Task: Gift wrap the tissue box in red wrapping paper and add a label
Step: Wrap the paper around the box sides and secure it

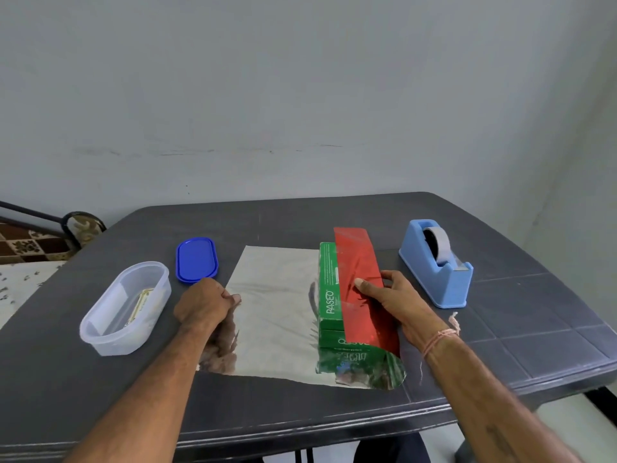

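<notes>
On the middle of the dark grey worktop (300,406), the green tissue box (329,295) is lying flat on the right part of the wrapping paper (273,295), with its long side running away from the person. The paper is lying silver side up. Its right edge is coming up and over the box as a red flap, covering the right part of the top while the left strip with the printed name is showing.

The right hand (397,302) is holding that flap. The thumb is pressing on the red side and the fingers (390,277) are curling round the flap's edge from the right. A pink thread (440,337) is circling that wrist. The left hand (203,304) is gripping the paper's left edge, knuckles up, with its fingers curled tight on the sheet.

A light blue tape dispenser (437,265) is standing near the box on the right, apart from the right hand. A blue oval lid (197,260) is lying just beyond the left hand, beside the paper's far left corner. Further left, a clear plastic tub (125,309) is sitting open with a small card (140,305) inside it. Past the worktop's left edge a patterned brown cloth (26,245) is showing, and a pale wall (300,95) is rising behind everything.
</notes>
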Action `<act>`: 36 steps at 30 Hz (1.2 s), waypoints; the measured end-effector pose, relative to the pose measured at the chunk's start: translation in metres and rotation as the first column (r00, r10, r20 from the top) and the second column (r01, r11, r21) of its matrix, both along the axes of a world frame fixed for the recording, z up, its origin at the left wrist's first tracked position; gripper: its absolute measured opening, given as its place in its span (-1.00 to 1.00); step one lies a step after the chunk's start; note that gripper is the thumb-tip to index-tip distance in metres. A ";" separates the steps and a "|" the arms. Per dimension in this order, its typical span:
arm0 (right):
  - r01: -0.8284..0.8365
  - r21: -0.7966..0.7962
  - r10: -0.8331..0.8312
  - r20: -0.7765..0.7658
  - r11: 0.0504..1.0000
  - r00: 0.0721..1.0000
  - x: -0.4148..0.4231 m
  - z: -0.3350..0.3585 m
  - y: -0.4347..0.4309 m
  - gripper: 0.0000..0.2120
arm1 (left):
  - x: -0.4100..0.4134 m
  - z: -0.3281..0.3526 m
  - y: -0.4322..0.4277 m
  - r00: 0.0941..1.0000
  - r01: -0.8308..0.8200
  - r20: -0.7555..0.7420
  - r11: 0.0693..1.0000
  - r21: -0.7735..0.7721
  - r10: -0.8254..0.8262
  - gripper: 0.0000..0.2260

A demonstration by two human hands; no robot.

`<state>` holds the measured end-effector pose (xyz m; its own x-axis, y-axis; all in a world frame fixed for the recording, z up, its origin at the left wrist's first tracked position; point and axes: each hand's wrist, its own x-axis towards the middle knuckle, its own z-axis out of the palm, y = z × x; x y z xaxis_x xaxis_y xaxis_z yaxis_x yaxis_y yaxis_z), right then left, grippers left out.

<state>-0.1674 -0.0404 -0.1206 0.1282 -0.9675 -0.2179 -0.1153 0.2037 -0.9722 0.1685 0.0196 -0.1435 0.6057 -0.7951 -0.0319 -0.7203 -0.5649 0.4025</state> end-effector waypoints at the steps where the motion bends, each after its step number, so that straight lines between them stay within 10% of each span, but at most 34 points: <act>1: -0.002 -0.002 0.002 0.000 1.000 1.000 0.000 0.000 0.000 -0.24 | 0.000 0.000 0.001 1.000 0.002 0.005 1.000 -0.001 -0.002 -0.74; 15: -0.024 0.030 0.024 0.023 0.999 0.999 -0.003 0.003 0.002 -0.30 | -0.006 -0.008 -0.006 0.982 0.061 -0.169 0.986 -0.153 -0.087 -0.38; 26: -0.029 0.045 0.028 0.033 0.999 0.999 -0.004 0.002 0.002 -0.27 | -0.023 -0.004 -0.009 0.975 0.059 -0.201 0.983 -0.175 -0.095 -0.82; 36: -0.037 0.056 0.036 0.022 0.998 0.999 -0.006 0.004 0.002 -0.27 | -0.017 0.034 -0.024 0.770 -0.099 -0.593 0.875 -0.474 -0.234 -0.81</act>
